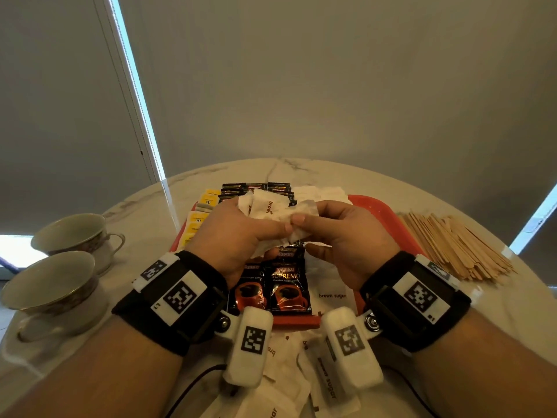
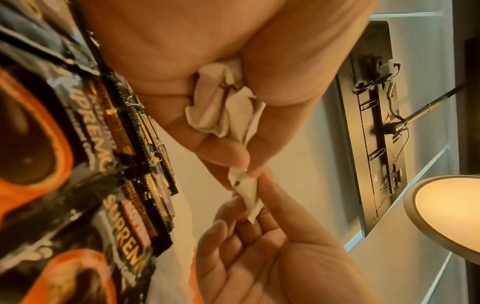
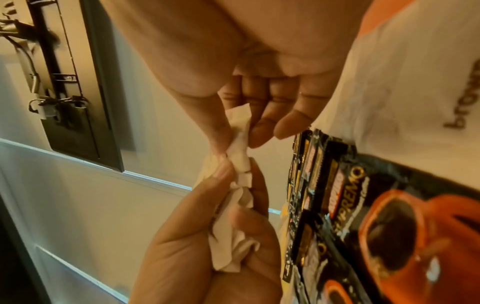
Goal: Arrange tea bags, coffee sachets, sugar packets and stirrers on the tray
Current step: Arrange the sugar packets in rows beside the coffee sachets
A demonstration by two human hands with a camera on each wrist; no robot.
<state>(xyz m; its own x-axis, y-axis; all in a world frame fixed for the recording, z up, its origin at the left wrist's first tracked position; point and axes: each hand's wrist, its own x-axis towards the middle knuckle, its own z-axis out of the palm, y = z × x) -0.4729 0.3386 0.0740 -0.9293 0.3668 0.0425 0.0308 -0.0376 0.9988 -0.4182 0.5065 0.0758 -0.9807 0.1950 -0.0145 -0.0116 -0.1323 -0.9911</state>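
Left grip (image 1: 241,233): bunch of sugar packets (image 1: 265,206) — clutched above tray (image 1: 382,212).
Right grip (image 1: 340,233): pinches one packet — thumb and forefinger.

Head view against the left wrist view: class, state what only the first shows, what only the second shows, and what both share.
Only the head view shows the two china teacups, the pile of wooden stirrers, the yellow tea bags and the loose white brown-sugar packets on the marble table. Only the left wrist view shows the crumpled packets bunched inside the left hand and a dark wall panel. Both show the right hand pinching one white packet and the black coffee sachets on the red tray.
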